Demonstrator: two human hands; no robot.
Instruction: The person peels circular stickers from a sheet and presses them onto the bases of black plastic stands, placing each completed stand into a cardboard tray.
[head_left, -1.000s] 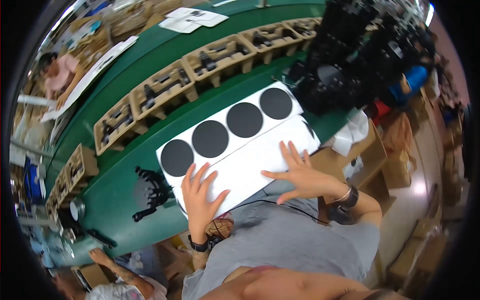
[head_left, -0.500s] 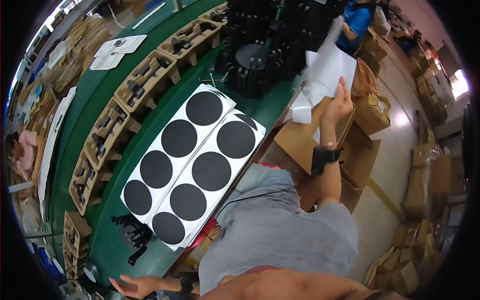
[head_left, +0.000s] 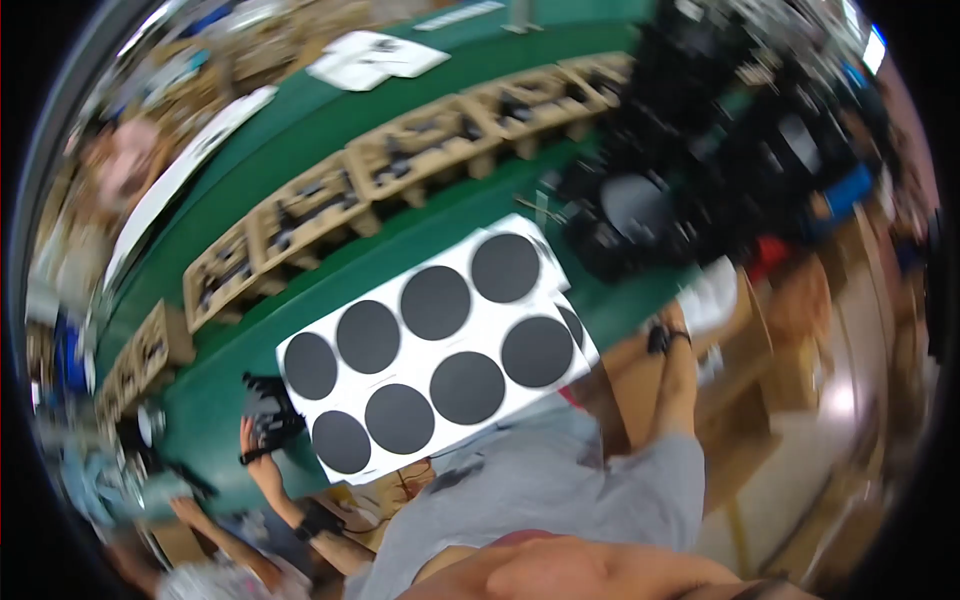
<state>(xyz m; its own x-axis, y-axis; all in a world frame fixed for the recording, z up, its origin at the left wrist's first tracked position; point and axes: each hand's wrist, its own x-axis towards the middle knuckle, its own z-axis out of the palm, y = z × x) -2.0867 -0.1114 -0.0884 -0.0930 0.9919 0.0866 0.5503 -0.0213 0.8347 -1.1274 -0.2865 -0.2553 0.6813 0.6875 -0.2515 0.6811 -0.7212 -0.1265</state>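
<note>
My left hand (head_left: pixel 260 466) is at a black plastic part (head_left: pixel 270 408) with several prongs, left of the sticker sheets. Its fingers close round the part's thin arm. My right hand (head_left: pixel 672 318) is stretched out to the right, above an open cardboard box (head_left: pixel 640 385). A crumpled white sheet (head_left: pixel 710 298) lies against its fingertips; blur hides whether they grip it. Between my hands, two side-by-side stacks of white sheets with large black round stickers (head_left: pixel 436 303) lie on the green table (head_left: pixel 215 400).
Brown moulded trays (head_left: pixel 310 205) holding black parts line the table's far side. Black assemblies (head_left: pixel 640 215) are heaped at the far right. A co-worker's hand (head_left: pixel 188 510) reaches in at the lower left; a person in pink (head_left: pixel 130 160) is across the table.
My left hand has moved up to the black plastic part and closed on its arm. My right hand has lowered with the white sheet toward the box. The view has swung round.
</note>
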